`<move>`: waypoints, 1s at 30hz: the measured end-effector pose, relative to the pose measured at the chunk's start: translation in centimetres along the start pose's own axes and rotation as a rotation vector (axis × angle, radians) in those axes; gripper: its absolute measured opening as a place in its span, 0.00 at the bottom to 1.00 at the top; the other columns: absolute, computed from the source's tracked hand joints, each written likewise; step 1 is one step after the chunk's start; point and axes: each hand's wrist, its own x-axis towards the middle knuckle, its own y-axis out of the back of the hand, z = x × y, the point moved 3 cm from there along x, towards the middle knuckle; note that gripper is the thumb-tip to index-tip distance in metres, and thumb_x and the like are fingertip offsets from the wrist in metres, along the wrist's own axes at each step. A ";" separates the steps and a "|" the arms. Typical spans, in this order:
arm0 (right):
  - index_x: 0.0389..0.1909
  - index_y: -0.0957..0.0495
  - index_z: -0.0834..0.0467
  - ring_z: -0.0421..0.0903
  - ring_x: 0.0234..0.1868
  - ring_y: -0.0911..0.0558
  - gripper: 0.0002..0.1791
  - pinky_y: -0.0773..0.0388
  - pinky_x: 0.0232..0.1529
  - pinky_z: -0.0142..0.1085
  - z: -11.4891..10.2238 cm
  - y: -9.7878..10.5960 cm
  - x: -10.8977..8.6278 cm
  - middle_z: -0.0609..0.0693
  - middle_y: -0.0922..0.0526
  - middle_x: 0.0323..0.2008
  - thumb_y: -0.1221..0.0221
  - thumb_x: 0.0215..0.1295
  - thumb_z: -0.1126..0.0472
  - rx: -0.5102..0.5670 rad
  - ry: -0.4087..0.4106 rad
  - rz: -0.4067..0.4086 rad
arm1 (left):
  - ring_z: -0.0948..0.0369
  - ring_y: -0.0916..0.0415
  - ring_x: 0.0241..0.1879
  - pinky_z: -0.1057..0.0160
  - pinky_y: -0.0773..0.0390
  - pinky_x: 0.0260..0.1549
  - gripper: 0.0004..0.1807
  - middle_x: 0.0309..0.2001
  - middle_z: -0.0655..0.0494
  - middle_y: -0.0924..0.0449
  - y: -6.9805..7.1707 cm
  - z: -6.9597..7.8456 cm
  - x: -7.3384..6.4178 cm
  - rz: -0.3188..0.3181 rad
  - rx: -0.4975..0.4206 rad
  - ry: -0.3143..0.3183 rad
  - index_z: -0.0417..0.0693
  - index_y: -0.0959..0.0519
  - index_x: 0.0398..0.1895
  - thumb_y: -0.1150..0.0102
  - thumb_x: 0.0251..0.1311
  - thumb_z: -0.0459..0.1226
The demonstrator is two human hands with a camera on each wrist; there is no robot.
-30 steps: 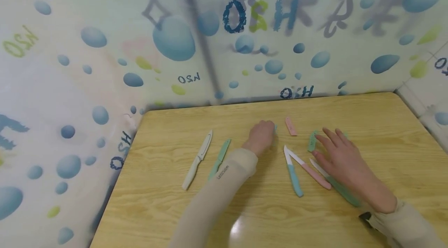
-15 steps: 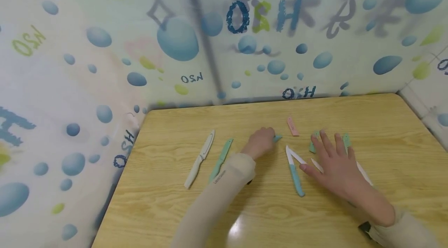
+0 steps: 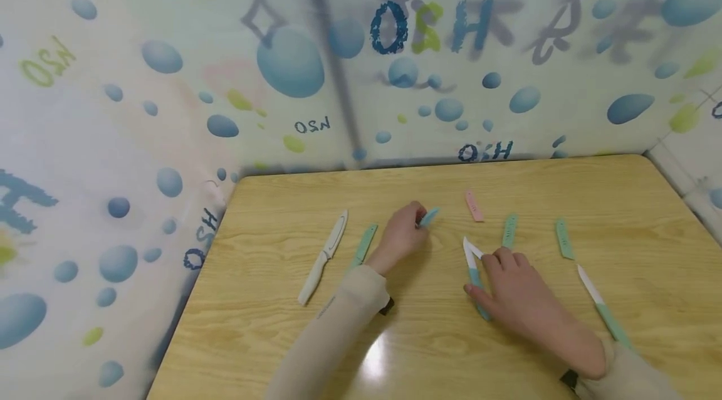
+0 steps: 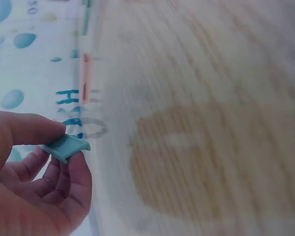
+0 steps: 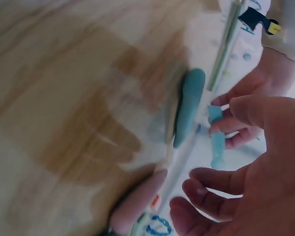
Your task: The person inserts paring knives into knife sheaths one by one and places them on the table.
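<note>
My left hand [image 3: 403, 234] pinches a light blue blade sheath [image 4: 69, 146] between thumb and fingers, raised above the table. My right hand [image 3: 524, 290] hovers over the middle right with loosely bent, spread fingers and nothing in them. Beneath and beside it lies a blue-handled knife [image 3: 474, 278] with a bare white blade. A pink-handled knife [image 5: 137, 201] shows in the right wrist view; in the head view the right hand covers most of it. Further right lies a green-handled knife [image 3: 612, 325], its white blade bare.
A pink sheath [image 3: 474, 206], a green sheath [image 3: 510, 231] and a second green sheath [image 3: 564, 239] lie toward the back of the wooden table [image 3: 271, 218]. On the left rest a cream knife [image 3: 323, 259] and a green knife [image 3: 365, 243], both with covered blades. A patterned wall stands behind.
My left hand has lifted the blue sheath and drawn back slightly to the left. My right hand has moved left and nearer from the green knife to the blue and pink knives.
</note>
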 end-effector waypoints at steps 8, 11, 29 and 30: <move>0.32 0.27 0.66 0.40 0.20 0.37 0.23 0.37 0.17 0.30 -0.9 -1.4 0.4 0.46 0.36 0.21 0.27 0.62 0.52 0.007 0.067 0.047 | 0.59 0.21 0.41 0.63 0.19 0.38 0.11 0.47 0.51 0.18 1.5 -0.5 -1.5 0.033 -0.146 -0.014 0.43 0.22 0.54 0.42 0.70 0.30; 0.22 0.33 0.59 0.36 0.16 0.42 0.22 0.44 0.12 0.26 -1.2 -1.4 0.5 0.43 0.41 0.17 0.25 0.58 0.61 -0.034 0.156 0.175 | 0.59 0.22 0.42 0.63 0.19 0.38 0.11 0.47 0.51 0.18 1.9 -0.5 -1.7 0.046 -0.173 -0.013 0.43 0.22 0.54 0.41 0.70 0.31; 0.43 0.29 0.58 0.37 0.21 0.35 0.05 0.36 0.20 0.31 -0.1 1.1 2.3 0.43 0.32 0.24 0.42 0.77 0.63 0.308 0.026 -0.095 | 0.59 0.23 0.39 0.55 0.15 0.43 0.12 0.46 0.48 0.23 4.9 -3.4 -2.6 0.095 -0.704 0.059 0.38 0.25 0.55 0.42 0.72 0.30; 0.45 0.29 0.59 0.37 0.22 0.35 0.04 0.35 0.21 0.31 -0.1 1.2 2.3 0.43 0.33 0.25 0.44 0.78 0.63 0.313 0.044 -0.085 | 0.59 0.23 0.39 0.57 0.16 0.42 0.11 0.45 0.49 0.23 5.0 -3.5 -2.7 0.100 -0.737 0.067 0.37 0.25 0.54 0.42 0.72 0.30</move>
